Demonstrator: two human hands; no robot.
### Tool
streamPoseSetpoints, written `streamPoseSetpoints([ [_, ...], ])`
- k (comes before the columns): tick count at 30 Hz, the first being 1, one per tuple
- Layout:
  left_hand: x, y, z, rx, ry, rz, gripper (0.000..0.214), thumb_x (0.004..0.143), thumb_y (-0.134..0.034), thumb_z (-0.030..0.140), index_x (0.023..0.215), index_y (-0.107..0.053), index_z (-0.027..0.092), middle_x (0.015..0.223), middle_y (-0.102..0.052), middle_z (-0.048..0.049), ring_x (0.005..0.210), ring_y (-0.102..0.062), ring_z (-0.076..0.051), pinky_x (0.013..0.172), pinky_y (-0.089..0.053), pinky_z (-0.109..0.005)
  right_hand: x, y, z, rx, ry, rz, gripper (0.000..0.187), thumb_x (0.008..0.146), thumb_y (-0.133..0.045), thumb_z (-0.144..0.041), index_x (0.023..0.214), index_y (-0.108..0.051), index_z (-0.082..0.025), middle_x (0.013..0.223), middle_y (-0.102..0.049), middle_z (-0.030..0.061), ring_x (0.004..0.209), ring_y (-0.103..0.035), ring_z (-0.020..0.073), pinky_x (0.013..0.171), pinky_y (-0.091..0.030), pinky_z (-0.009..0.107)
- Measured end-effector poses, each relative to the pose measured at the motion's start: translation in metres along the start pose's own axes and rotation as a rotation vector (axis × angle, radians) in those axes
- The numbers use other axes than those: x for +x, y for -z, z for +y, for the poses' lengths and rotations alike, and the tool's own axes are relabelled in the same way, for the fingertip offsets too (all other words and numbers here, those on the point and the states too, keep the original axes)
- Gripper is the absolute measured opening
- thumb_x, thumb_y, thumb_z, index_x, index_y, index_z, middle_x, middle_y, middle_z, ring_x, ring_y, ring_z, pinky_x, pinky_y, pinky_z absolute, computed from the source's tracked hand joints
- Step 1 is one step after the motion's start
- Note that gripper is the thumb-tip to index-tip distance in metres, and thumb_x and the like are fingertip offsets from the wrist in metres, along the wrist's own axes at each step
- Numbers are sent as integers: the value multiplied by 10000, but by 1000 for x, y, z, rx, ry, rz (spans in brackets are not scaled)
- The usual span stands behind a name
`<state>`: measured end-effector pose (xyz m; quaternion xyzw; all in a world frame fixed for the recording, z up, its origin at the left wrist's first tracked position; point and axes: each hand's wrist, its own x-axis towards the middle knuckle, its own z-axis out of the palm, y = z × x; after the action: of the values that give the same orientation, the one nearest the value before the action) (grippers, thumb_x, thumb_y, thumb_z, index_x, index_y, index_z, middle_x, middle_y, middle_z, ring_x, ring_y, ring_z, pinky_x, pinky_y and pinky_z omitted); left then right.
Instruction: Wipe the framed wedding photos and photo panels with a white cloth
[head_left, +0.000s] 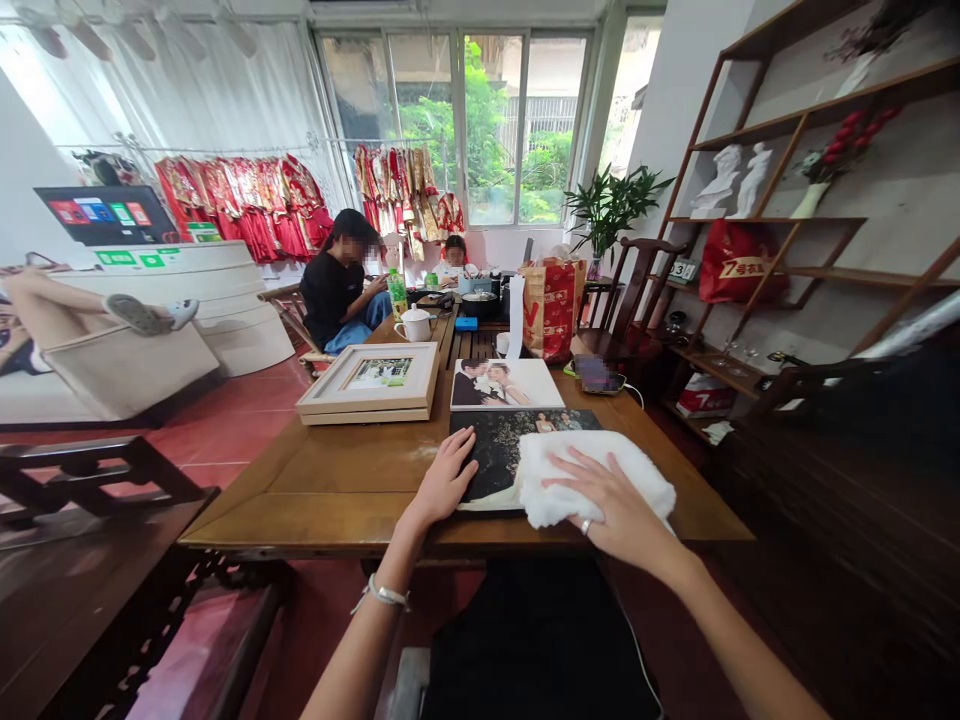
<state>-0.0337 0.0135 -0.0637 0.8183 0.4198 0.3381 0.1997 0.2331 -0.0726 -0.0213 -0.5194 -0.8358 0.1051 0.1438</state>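
Note:
A dark photo panel or album (pixel 491 455) lies on the wooden table in front of me, printed with small figures in wedding dress. My left hand (pixel 448 472) rests flat on its left edge, fingers stretched out. On the panel's right part, a folded white towel (pixel 637 470) covers much of the picture and reaches past its right edge. My right hand (pixel 607 495) presses on that towel from above with spread fingers; a ring shows on one finger. Just behind the panel lies a lighter wedding photo (pixel 532 385) of a couple.
Stacked light-wood picture frames (pixel 367 380) lie at the left of the table (pixel 322 500). Behind are a lidded white cup (pixel 414 323), a red-and-tan paper bag (pixel 553 310) and a phone with a cable (pixel 600 376). A person in black (pixel 330 285) sits at the far left side.

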Motion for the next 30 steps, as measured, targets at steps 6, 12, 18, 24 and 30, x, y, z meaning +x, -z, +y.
streamPoseSetpoints([
  [6,0,1,0,5,-17,-5,440,887,-404,267,1324,-408,215,1415,-369,-74,1322,-272,-209,1099,-217,-453,67,12,44,-60,-195,14,650,775,-533,-309,1387,-325,-244,1502,-173,96,1365,-64,352,1041,-159,593],
  [12,2,1,-1,7,-13,-14,450,884,-403,267,1329,-406,204,1416,-361,-85,1321,-270,-217,1099,-208,-448,97,3,-8,-51,-173,-24,482,856,-430,-375,1331,-422,-297,1492,-220,69,1361,-84,362,1026,-86,638],
  [18,2,1,0,3,-23,-20,430,883,-400,259,1310,-435,226,1413,-369,-77,1320,-275,-226,1089,-233,-452,20,-7,-56,4,118,-54,638,730,-559,-220,1327,-395,-376,1499,-194,0,1375,-69,300,1065,-55,586],
  [24,1,0,-2,8,-21,-8,442,893,-397,276,1331,-397,222,1422,-356,-70,1325,-265,-209,1102,-207,-453,-20,7,-1,-6,44,-43,681,694,-526,-169,1328,-393,-377,1464,-284,-27,1367,-158,252,1088,-51,552],
  [30,1,1,0,9,-22,-7,439,895,-392,290,1327,-405,214,1417,-361,-75,1323,-269,-201,1105,-203,-431,30,8,69,-49,-35,51,699,704,-567,-256,1370,-363,-187,1483,-232,102,1370,-137,265,1095,-178,473],
])
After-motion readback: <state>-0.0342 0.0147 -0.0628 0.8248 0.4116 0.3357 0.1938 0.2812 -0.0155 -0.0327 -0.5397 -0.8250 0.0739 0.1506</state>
